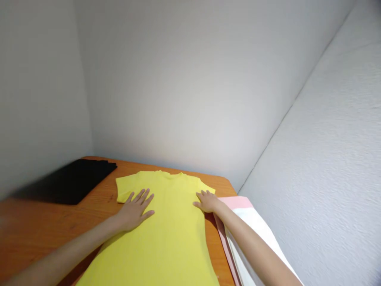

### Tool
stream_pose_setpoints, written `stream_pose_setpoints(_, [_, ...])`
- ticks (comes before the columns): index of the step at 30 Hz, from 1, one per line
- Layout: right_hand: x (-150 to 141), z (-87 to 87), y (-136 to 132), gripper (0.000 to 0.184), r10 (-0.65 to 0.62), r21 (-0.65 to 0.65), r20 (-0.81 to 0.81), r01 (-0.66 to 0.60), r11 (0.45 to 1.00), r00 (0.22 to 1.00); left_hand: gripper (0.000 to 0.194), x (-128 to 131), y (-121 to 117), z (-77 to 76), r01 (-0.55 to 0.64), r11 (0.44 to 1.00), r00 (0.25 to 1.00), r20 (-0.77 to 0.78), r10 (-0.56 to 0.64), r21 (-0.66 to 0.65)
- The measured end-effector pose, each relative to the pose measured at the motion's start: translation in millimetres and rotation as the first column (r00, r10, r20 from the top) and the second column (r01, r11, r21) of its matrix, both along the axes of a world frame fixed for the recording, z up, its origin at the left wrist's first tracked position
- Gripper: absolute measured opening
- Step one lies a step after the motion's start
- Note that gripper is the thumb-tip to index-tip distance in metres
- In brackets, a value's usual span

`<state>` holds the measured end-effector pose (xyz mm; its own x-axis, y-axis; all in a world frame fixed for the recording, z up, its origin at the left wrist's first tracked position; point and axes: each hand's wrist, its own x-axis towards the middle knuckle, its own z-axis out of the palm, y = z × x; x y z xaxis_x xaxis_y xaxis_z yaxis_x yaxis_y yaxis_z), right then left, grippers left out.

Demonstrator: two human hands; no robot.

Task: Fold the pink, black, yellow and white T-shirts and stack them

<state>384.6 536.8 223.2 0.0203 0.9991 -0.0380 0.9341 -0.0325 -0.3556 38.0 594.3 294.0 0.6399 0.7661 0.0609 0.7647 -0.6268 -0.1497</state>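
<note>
A yellow short-sleeved T-shirt (172,234) lies spread out, its neckline toward the wall and its lower part running out of the bottom of the view. My left hand (135,210) rests palm down on the shirt's left side below the sleeve, fingers spread. On the other side, my right hand (206,201) lies on the shirt's right edge near the sleeve, fingers stretched out and slightly apart. Neither hand grips the cloth. The palms and what is under them are hidden.
The shirt lies on a wooden table (98,214). Black folded cloth (74,180) lies at the back left. White and pink cloth (253,218) is at the right edge, partly under my right forearm. Pale walls (190,87) stand behind and to the right.
</note>
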Motion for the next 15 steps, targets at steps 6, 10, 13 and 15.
stream_pose_setpoints(6, [55.1, -4.4, 27.5, 0.044, -0.18, 0.013, -0.046, 0.18, 0.983, 0.983, 0.062, 17.5, 2.4, 4.7, -0.034, 0.999, 0.99, -0.14, 0.03, -0.025])
stream_pose_setpoints(10, [75.3, -18.0, 38.9, 0.042, -0.333, 0.024, -0.059, 0.334, 0.942, 0.941, 0.049, 59.8, -99.5, 1.9, 0.271, 0.963, 0.963, 0.009, -0.271, -0.012])
stream_pose_setpoints(13, [73.1, -34.1, 42.3, 0.049, -0.413, 0.018, -0.065, 0.414, 0.91, 0.909, 0.039, 92.9, -198.7, -33.3, 0.572, 0.818, 0.815, 0.154, -0.559, -0.059])
stream_pose_setpoints(15, [68.3, -43.1, 43.8, 0.054, -0.453, 0.018, -0.067, 0.455, 0.89, 0.889, 0.013, 110.9, -244.2, -64.3, 0.544, 0.838, 0.815, 0.265, -0.514, -0.046])
